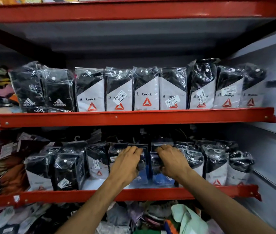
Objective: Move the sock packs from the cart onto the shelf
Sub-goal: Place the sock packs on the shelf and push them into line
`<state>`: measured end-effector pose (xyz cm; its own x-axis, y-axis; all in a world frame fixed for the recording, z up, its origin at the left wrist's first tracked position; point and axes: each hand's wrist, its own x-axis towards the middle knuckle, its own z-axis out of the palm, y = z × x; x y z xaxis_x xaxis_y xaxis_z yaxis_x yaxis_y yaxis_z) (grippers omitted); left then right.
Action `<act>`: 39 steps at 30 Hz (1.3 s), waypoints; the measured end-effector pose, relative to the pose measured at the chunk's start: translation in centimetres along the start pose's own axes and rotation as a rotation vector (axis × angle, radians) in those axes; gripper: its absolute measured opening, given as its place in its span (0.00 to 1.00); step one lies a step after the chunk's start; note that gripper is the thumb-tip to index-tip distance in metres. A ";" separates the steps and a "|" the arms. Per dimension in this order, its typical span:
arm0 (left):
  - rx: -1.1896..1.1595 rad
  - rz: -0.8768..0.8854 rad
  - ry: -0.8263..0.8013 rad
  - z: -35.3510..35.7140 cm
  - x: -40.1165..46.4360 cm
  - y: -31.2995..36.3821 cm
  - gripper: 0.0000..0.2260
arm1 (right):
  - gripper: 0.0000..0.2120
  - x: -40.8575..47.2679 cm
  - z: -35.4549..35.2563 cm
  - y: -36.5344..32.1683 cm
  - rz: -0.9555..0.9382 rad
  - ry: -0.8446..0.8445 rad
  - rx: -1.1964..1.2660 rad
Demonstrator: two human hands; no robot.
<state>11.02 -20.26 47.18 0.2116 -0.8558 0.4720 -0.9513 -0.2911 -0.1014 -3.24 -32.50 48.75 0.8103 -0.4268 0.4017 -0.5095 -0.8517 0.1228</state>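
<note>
Both my hands reach into the lower red shelf. My left hand grips the top of a black-and-blue sock pack standing in the middle of the row. My right hand grips a second black-and-blue sock pack right beside it. The two packs stand upright, touching each other, among black-and-white Reebok packs. The cart is out of view.
The upper red shelf holds a full upright row of Reebok packs and two black adidas packs at its left. Loose mixed clothing lies below the lower shelf. A grey side panel closes the right.
</note>
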 end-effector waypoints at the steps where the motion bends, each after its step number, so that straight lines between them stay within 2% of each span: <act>1: 0.005 -0.004 -0.022 0.4 0.5 0.1 0.34 | 0.20 0.3 0.2 0.3 -0.002 -0.015 -0.001; 11: 0.044 0.011 -0.143 2.7 3.5 0.7 0.34 | 0.25 2.1 1.4 2.3 0.013 -0.128 0.078; 14: 0.069 0.018 -0.124 3.3 4.0 0.9 0.33 | 0.28 2.2 1.6 2.4 0.010 -0.099 0.088; 19: 0.139 0.046 -0.035 4.4 3.4 0.9 0.39 | 0.42 1.7 2.7 2.9 -0.027 0.010 0.053; 21: 0.156 0.049 -0.001 4.8 2.9 1.0 0.42 | 0.45 1.2 3.5 2.9 -0.033 0.056 0.028; 26: 0.169 0.042 0.053 5.4 1.8 1.3 0.42 | 0.42 -0.2 5.4 2.4 -0.016 0.092 -0.017; 31: 0.114 0.015 0.096 6.2 0.9 1.3 0.40 | 0.36 -1.0 6.3 2.0 -0.018 0.166 0.042; 39: 0.080 0.017 0.160 6.9 1.3 1.1 0.35 | 0.38 -0.8 6.9 2.2 -0.022 0.209 0.099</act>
<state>11.82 -24.61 41.67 0.1512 -0.7835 0.6027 -0.9322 -0.3159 -0.1768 -3.01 -36.15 42.45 0.7383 -0.3443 0.5800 -0.4530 -0.8902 0.0482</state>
